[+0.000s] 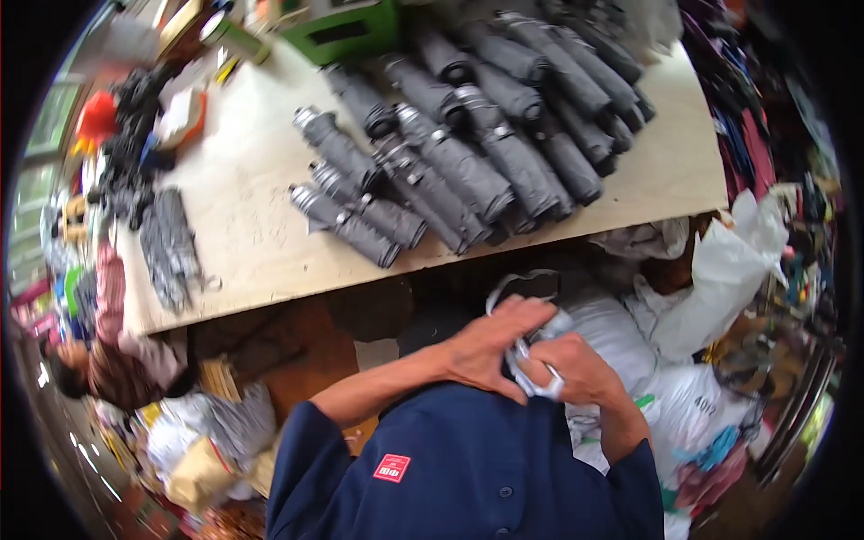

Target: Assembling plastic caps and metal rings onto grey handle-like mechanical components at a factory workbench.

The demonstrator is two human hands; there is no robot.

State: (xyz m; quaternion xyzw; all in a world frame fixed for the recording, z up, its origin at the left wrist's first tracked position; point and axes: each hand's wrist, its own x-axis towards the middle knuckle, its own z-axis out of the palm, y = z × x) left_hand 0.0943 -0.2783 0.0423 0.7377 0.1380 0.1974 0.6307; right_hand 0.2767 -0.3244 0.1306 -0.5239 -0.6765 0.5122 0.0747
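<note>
In front of my chest, my left hand (pixel 493 345) has its fingers stretched out and its thumb apart. It lies against a crumpled white material (pixel 537 385), which looks like thin plastic or cloth. Closed in a fist around that material is my right hand (pixel 576 367), just beside the left. What lies between the two palms is partly hidden. Beyond my hands, several folded dark grey compact umbrellas (pixel 463 162) are piled on the pale wooden table (pixel 243 216), some with silvery ends.
A green box (pixel 346 34) stands at the table's far side, with a green cylinder (pixel 236 38) to its left. Flat grey fabric pieces (pixel 169 247) lie at the left edge. White sacks (pixel 684 423) crowd my right. At far left sits another person (pixel 126 369).
</note>
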